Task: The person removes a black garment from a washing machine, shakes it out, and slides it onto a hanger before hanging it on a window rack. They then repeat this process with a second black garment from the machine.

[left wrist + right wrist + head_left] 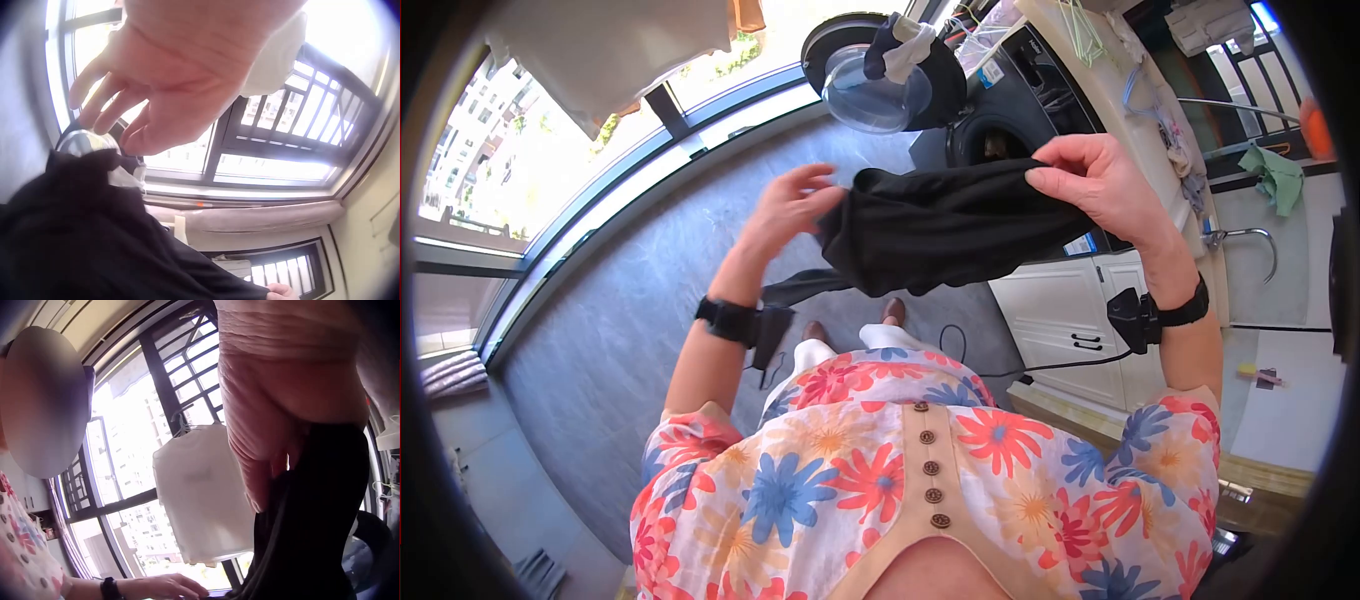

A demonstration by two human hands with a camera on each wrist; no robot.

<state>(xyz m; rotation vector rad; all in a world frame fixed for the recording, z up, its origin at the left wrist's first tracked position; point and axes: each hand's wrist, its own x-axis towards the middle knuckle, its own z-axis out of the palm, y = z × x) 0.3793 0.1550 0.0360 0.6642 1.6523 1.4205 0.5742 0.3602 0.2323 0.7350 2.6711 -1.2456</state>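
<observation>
**Black garment held up in front of the washing machine**

We see the right hand (1100, 185) pinching the upper edge of a black garment (945, 230), thumb and curled fingers closed on the fabric. From this grip the cloth stretches across towards the left hand (785, 210), then sags below both hands. We find the left hand at the garment's opposite end, fingers loosely spread; in the left wrist view they (103, 103) hover just above the cloth, gripping nothing. Beyond the grip stands a dark washing machine (1020, 100), its round door (875, 85) swung open with laundry draped over it. A white cloth (200, 494) hangs by the window (550, 170).
</observation>
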